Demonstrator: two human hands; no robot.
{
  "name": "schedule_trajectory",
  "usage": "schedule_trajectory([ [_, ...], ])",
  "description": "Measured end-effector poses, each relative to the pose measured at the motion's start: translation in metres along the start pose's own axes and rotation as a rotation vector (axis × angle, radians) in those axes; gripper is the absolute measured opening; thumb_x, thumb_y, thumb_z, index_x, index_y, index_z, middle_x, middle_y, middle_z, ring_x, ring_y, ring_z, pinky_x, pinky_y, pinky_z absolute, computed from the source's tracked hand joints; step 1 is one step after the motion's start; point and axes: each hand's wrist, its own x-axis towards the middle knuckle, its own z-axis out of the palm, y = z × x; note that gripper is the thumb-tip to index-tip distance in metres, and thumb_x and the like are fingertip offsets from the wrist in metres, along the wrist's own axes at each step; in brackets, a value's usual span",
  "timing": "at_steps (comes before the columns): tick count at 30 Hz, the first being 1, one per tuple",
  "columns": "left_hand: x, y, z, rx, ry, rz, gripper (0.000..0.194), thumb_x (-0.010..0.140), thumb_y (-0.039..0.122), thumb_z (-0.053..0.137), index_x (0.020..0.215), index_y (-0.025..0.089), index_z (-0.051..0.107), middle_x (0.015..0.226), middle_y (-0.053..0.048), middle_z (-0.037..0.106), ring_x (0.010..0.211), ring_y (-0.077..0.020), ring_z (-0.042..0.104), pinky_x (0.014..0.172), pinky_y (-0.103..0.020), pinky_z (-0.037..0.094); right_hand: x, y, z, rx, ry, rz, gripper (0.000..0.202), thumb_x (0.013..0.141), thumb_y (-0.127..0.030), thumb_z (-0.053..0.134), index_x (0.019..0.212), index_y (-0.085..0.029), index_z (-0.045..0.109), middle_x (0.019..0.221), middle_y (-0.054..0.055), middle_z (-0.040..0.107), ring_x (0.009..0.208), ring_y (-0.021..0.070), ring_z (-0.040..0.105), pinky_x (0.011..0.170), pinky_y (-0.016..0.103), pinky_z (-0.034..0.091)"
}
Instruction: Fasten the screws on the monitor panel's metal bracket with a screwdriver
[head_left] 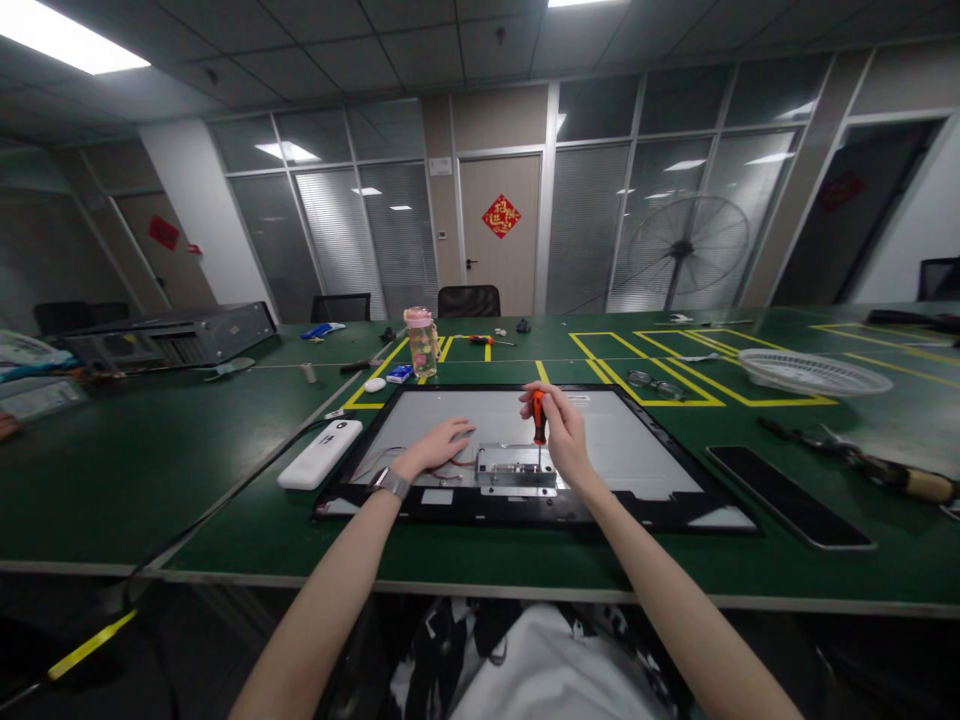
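Observation:
In front of me lies a flat display panel (630,450) with a grey back and a black frame. A metal bracket (517,478) sits near its lower middle, with thin wires running off to the left. My right hand (559,425) is closed round the orange and black handle of a screwdriver (539,425). The screwdriver stands upright, its shaft reaching down to the right part of the bracket. My left hand (440,446) rests flat on the panel left of the bracket, fingers stretched out and holding nothing.
Left of the panel are a white power bank (321,455) and a black cable (247,480). Behind it stand a pink-lidded bottle (423,345) and another screwdriver (491,341). To the right lie a black phone-like slab (787,495), glasses (655,384) and a white basket (814,372).

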Motion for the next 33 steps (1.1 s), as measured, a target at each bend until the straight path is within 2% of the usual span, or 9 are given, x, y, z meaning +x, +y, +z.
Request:
schedule_trajectory([
  [5, -0.0003, 0.0025, -0.0012, -0.002, -0.015, -0.014, 0.044, 0.093, 0.032, 0.042, 0.132, 0.016, 0.052, 0.145, -0.01, 0.042, 0.133, -0.0222, 0.039, 0.112, -0.034, 0.027, 0.0002, 0.0033, -0.0014, -0.141, -0.024, -0.085, 0.02, 0.093, -0.03, 0.047, 0.103, -0.024, 0.062, 0.091, 0.004, 0.063, 0.081, 0.0181, 0.06, 0.074, 0.035, 0.047],
  [10, 0.0004, 0.0003, 0.0002, -0.011, -0.01, -0.003, 0.044, 0.092, 0.032, 0.042, 0.132, 0.015, 0.052, 0.144, -0.011, 0.042, 0.132, -0.0233, 0.04, 0.112, -0.035, 0.027, 0.0028, 0.0044, -0.0009, -0.259, 0.049, -0.186, 0.008, 0.085, -0.024, 0.06, 0.091, -0.024, 0.066, 0.083, 0.002, 0.056, 0.079, 0.0182, 0.054, 0.075, 0.034, 0.044],
  [13, 0.0011, -0.0018, 0.0016, -0.005, -0.01, -0.001, 0.044, 0.093, 0.033, 0.042, 0.132, 0.016, 0.052, 0.144, -0.01, 0.042, 0.132, -0.0223, 0.04, 0.112, -0.033, 0.027, 0.0027, 0.0026, -0.0012, -0.27, 0.076, -0.192, 0.007, 0.084, -0.025, 0.061, 0.088, -0.024, 0.066, 0.082, 0.002, 0.054, 0.079, 0.0185, 0.053, 0.075, 0.034, 0.043],
  [19, 0.0019, -0.002, 0.0019, 0.016, -0.004, 0.004, 0.043, 0.092, 0.032, 0.042, 0.131, 0.017, 0.052, 0.144, -0.01, 0.044, 0.132, -0.0212, 0.041, 0.112, -0.032, 0.028, -0.0002, 0.0032, -0.0046, -0.175, 0.025, -0.135, 0.028, 0.094, -0.024, 0.038, 0.102, -0.023, 0.065, 0.097, 0.006, 0.06, 0.091, 0.0206, 0.058, 0.081, 0.036, 0.044],
  [23, 0.0019, -0.001, 0.0013, 0.016, -0.009, -0.01, 0.044, 0.092, 0.032, 0.042, 0.131, 0.014, 0.052, 0.144, -0.011, 0.043, 0.132, -0.0223, 0.04, 0.112, -0.034, 0.028, -0.0004, 0.0041, -0.0046, -0.184, 0.031, -0.133, 0.024, 0.093, -0.024, 0.044, 0.105, -0.024, 0.065, 0.094, 0.005, 0.061, 0.089, 0.0202, 0.058, 0.08, 0.036, 0.044],
  [28, 0.0028, -0.0023, 0.0025, 0.0, -0.002, 0.002, 0.044, 0.091, 0.031, 0.043, 0.131, 0.013, 0.053, 0.143, -0.012, 0.043, 0.132, -0.0237, 0.041, 0.112, -0.035, 0.028, 0.0016, 0.0008, -0.0018, -0.289, 0.098, -0.207, 0.014, 0.086, -0.024, 0.057, 0.095, -0.024, 0.067, 0.085, 0.003, 0.054, 0.083, 0.019, 0.054, 0.079, 0.036, 0.043],
  [33, 0.0025, -0.0042, 0.0032, 0.006, -0.003, 0.0, 0.044, 0.092, 0.032, 0.042, 0.132, 0.016, 0.051, 0.144, -0.011, 0.043, 0.132, -0.0223, 0.04, 0.112, -0.034, 0.027, 0.0017, 0.0008, -0.0024, -0.307, 0.154, -0.206, 0.01, 0.086, -0.027, 0.059, 0.089, -0.023, 0.068, 0.087, 0.003, 0.052, 0.083, 0.0189, 0.052, 0.08, 0.036, 0.043],
])
